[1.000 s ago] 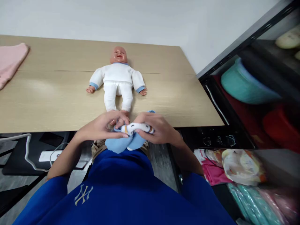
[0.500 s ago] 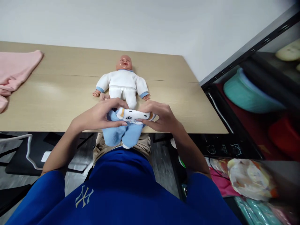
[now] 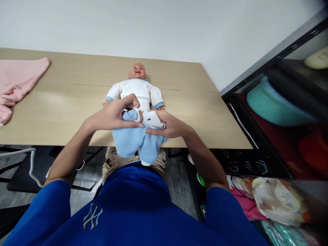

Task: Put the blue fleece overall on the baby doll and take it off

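Note:
Between my hands, over the table's front edge, hang light blue baby pants (image 3: pixel 129 140) with a bunched white patterned upper part. My left hand (image 3: pixel 116 112) grips the bunched top on the left, thumb across the front. On the right, my right hand (image 3: pixel 170 124) pinches the same bunched cloth, its thumb lying below the white part. The two thumb tips nearly meet at the middle. Just beyond my hands a baby doll (image 3: pixel 135 87) lies on its back, head away from me, in a white top with blue cuffs. Its lower legs are hidden behind the pants and my hands.
A pink garment (image 3: pixel 20 78) lies at the left of the wooden table (image 3: pixel 200 112). On the right stands a black shelf rack with a teal basin (image 3: pixel 276 104), a red container (image 3: pixel 315 150) and plastic-wrapped items (image 3: pixel 278 198) lower down. A white wall borders the table's back.
My hands have gathered the top of the pants further and lifted it slightly, so more blue cloth shows below. The white patterned part is now more folded. The doll has stayed in place.

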`<state>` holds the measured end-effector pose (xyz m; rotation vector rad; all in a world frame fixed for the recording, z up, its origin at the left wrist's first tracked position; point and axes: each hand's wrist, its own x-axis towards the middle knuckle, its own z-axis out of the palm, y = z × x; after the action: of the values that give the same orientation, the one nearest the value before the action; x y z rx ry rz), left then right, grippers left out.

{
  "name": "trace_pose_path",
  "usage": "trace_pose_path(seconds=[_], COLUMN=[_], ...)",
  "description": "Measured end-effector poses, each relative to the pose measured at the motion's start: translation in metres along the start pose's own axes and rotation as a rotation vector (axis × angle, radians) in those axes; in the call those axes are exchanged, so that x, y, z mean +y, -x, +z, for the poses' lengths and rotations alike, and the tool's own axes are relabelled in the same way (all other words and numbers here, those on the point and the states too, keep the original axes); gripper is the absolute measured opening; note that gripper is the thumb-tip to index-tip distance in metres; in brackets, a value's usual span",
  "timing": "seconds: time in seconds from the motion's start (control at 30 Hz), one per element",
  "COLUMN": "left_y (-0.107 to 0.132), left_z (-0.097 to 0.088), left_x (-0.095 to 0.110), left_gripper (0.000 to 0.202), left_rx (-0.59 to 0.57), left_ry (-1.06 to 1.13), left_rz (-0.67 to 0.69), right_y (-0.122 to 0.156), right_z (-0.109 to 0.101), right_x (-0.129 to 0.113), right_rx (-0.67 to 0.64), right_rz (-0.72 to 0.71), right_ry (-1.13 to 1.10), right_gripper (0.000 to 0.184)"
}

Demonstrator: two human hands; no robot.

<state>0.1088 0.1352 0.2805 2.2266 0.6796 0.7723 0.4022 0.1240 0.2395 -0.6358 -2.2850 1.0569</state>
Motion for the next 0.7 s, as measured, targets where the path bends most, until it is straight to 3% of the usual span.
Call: trace_pose_path(seconds=[0.17, 0.3, 0.4, 0.5, 0.63, 0.7], left_y=[-0.012, -0.025, -0.029, -0.03, -0.037, -0.04], left_z=[-0.017, -0.015, -0.011, -0.016, -0.027, -0.027], left_x=[-0.025, -0.058, -0.08, -0.091, -0.098, -0.102], left_gripper=[0.05, 0.059, 0.065, 0.07, 0.081, 0.081], left_rx=[-0.212, -0.141, -0.073, -0.101, -0.293, -0.332], left_ry=[0.095, 0.25, 0.274, 0.302, 0.407, 0.463], left_rz=[-0.095, -0.014, -0.049, -0.165, -0.278, -0.307], right_y=[-0.007, -0.015, -0.022, -0.029, -0.039, -0.043], right_z=[0.005, -0.001, -0.009, -0.013, -0.008, -0.003], right_x=[0.011, 0.034, 0.047, 0.052, 0.061, 0.071], right_rx=[0.102, 0.004, -0.018, 0.067, 0.192, 0.193], right_rz=[0.115, 0.257, 0.302, 0.233, 0.223, 0.252], right_ry=[-0.115, -0.147, -0.125, -0.176, -0.309, -0.35], right_gripper=[0.067, 0.086, 0.098, 0.09, 0.075, 0.074])
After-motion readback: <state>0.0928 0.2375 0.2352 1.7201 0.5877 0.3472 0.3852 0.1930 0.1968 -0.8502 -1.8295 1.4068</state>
